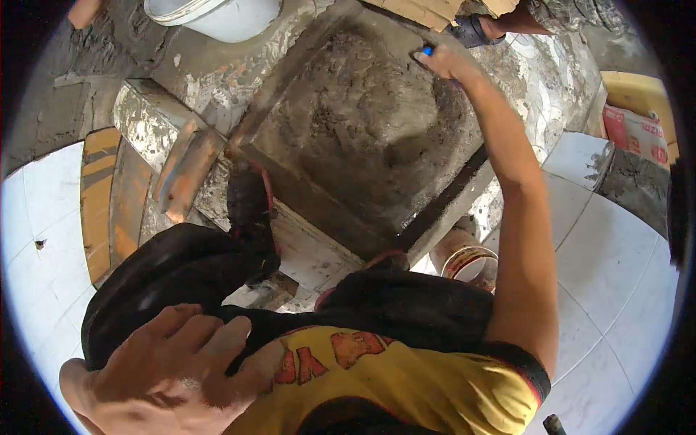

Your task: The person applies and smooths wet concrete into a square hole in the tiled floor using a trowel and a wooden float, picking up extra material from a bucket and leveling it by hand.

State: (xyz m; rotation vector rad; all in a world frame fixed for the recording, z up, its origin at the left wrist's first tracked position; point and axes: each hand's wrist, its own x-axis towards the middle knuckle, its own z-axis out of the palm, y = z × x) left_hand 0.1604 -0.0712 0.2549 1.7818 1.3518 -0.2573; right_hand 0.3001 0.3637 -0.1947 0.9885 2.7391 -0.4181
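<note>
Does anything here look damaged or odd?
Yes: a dark, jagged spot on the white tiles at far left breaks their plain surface; hole or dirt, I can't tell. The grey mortar is lumpy in the middle; its edges look smoother.

1. A building site for masonry work, part tiled, part raw.
2. Toward twelve o'clock, wet grey mortar [370,109] fills a square-edged bed.
3. White tiles [51,217] lie at nine o'clock, more tiles [602,290] between three and four; rough grey cement [54,116] spreads at ten.
4. A white bucket [243,27] stands at eleven, beside splash-crusted ground [210,72] between ten and eleven.
</note>
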